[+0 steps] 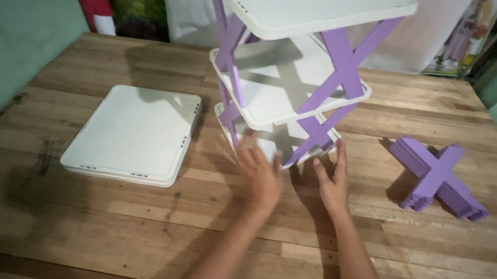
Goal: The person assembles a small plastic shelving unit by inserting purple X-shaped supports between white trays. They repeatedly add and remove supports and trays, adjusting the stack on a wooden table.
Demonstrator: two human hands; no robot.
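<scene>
Three white trays joined by purple cross-braces form a rack (pixel 293 59) standing upright on the wooden table (pixel 111 224), directly ahead of both hands, its long axis vertical. The left hand (pixel 260 172) lies with fingers spread on the near edge of the bottom tray (pixel 270 150); the right hand (pixel 333 182) rests open, fingers extended, against that tray's near right corner. Both are about equally close, and neither pinches anything. Spare trays (pixel 134 133) lie stacked flat to the left, well apart; spare braces (pixel 436 176) lie piled to the right. The left hand covers part of the bottom tray's rim, and the fingertip contact there cannot be confirmed. Braces on the rack's far side are largely screened.
</scene>
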